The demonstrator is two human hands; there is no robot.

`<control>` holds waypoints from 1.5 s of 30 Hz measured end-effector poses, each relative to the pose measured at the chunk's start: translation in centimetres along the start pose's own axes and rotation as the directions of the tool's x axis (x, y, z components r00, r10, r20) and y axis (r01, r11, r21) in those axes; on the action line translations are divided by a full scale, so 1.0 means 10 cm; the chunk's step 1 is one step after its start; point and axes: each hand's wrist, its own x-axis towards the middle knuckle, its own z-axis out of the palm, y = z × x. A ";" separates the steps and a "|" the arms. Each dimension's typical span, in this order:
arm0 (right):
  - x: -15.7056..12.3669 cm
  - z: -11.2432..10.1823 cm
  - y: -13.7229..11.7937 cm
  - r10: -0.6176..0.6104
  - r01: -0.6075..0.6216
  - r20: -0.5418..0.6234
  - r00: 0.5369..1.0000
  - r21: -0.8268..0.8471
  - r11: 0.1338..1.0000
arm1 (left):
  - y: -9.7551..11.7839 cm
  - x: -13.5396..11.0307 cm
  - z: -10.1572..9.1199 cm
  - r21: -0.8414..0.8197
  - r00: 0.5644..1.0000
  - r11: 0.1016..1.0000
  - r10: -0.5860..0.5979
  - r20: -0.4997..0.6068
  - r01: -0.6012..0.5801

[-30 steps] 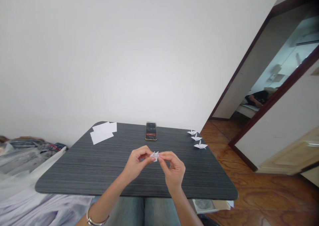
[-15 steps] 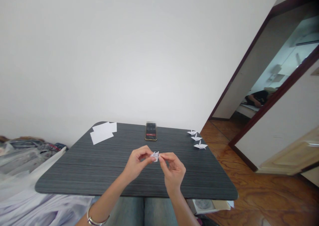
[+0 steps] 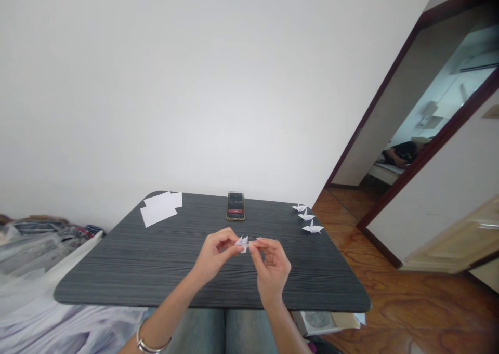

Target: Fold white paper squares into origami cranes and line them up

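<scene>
The left hand (image 3: 213,256) and the right hand (image 3: 271,269) were up in the air over the table, close together. A small folded white paper (image 3: 242,244) sat between them. The left fingers (image 3: 230,239) were pinched narrow on it, and the right fingertips (image 3: 251,246) were narrow too, right at its side. I could not tell if they gripped it. That small, tight hold looked good and steady for tiny paper.

The dark table (image 3: 117,284) had its near edge just past the wrists. The hands were well apart from the phone (image 3: 236,206), the 2 white sheets (image 3: 160,209) at the far left corner, and the 3 paper cranes (image 3: 306,217) near the right edge. A silver bracelet (image 3: 150,342) sat on the left wrist.
</scene>
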 end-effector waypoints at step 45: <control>0.11 0.04 0.07 0.216 -0.194 0.168 0.962 -0.134 0.972 | -0.06 0.00 0.04 0.221 0.998 0.974 -0.042 -0.047 0.051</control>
